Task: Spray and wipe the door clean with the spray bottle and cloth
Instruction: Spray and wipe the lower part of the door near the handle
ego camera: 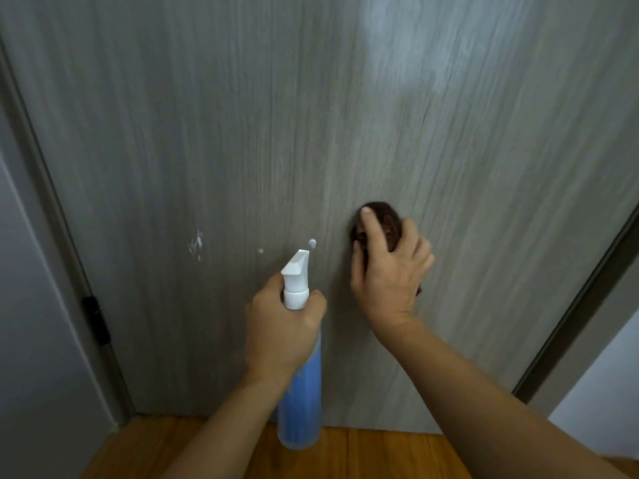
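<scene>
A grey wood-grain door [311,115] fills the view. My left hand [280,330] grips the neck of a blue spray bottle [301,402] with a white nozzle pointing up at the door. My right hand [390,267] holds a dark brown cloth [383,219] bunched against the door, index finger stretched over it. White foam spots [197,244] and small droplets [312,243] sit on the door left of the cloth. A pale wet patch [408,57] shows at the upper right.
A black hinge [96,318] is on the door's left edge beside the grey frame and wall [31,305]. A dark door edge [581,305] runs diagonally at the right. Wooden floor [380,454] lies below.
</scene>
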Tool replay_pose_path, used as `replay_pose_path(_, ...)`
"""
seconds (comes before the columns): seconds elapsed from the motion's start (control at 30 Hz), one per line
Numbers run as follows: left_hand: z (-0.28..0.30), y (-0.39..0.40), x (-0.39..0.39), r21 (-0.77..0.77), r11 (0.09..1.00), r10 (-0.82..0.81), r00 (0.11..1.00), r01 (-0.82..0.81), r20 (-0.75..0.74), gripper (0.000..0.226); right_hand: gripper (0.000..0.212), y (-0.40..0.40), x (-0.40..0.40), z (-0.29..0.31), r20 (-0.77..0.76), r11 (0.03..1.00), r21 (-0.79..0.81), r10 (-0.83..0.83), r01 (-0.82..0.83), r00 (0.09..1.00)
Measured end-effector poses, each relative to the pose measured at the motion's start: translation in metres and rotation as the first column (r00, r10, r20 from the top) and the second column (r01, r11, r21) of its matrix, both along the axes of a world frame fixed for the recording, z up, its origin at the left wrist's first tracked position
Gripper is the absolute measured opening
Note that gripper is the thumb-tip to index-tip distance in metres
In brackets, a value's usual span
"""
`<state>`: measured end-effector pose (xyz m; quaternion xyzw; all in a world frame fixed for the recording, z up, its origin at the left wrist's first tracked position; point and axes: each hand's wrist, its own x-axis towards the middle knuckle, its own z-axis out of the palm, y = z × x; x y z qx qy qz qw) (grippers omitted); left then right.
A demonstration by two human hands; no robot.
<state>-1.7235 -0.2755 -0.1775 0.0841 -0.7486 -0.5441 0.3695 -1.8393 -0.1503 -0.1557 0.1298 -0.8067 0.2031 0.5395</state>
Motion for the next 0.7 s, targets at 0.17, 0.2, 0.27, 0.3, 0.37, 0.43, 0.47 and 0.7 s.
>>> replay_pose_path(0.17, -0.001, 0.002, 0.0, -0.043, 0.999, 0.008, 1.0, -0.008, -0.014, 0.017, 0.05, 0.009, -0.004, -0.001, -0.028, 0.995, 0.056, 0.079, -0.077, 0.996)
replay_pose_path(0.2, -0.002, 0.003, 0.001, -0.055, 0.998, 0.005, 0.999, -0.007, -0.033, 0.017, 0.05, 0.01, -0.004, -0.001, -0.031, 0.995, 0.045, 0.088, -0.087, 0.996)
replay_pose_path(0.27, -0.004, 0.002, 0.002, -0.064, 0.998, -0.004, 0.997, -0.001, -0.083, 0.015, 0.051, 0.01, -0.004, -0.001, -0.032, 0.995, 0.014, 0.101, -0.101, 0.994)
replay_pose_path(0.3, -0.004, 0.002, 0.002, -0.059, 0.998, -0.002, 0.994, -0.004, -0.105, 0.015, 0.052, 0.009, -0.004, -0.001, -0.032, 0.995, -0.003, 0.103, -0.103, 0.994)
replay_pose_path(0.37, -0.004, 0.002, 0.001, -0.023, 1.0, 0.006, 0.992, -0.009, -0.124, 0.014, 0.052, 0.01, -0.005, 0.0, -0.037, 0.994, -0.041, 0.1, -0.101, 0.994)
replay_pose_path(0.43, -0.005, 0.001, 0.0, 0.01, 1.0, 0.007, 0.993, -0.006, -0.116, 0.015, 0.052, 0.012, -0.008, 0.002, -0.058, 0.992, -0.078, 0.09, -0.095, 0.994)
replay_pose_path(0.47, -0.005, -0.001, 0.0, 0.02, 1.0, 0.009, 0.994, -0.006, -0.107, 0.016, 0.052, 0.012, -0.009, 0.003, -0.073, 0.992, -0.094, 0.082, -0.089, 0.994)
replay_pose_path(0.7, 0.046, -0.059, -0.002, -0.063, 0.997, 0.035, 0.995, -0.041, -0.098, 0.015, 0.051, -0.033, -0.009, 0.021, -0.1, 0.993, -0.118, -0.03, 0.018, 0.995)
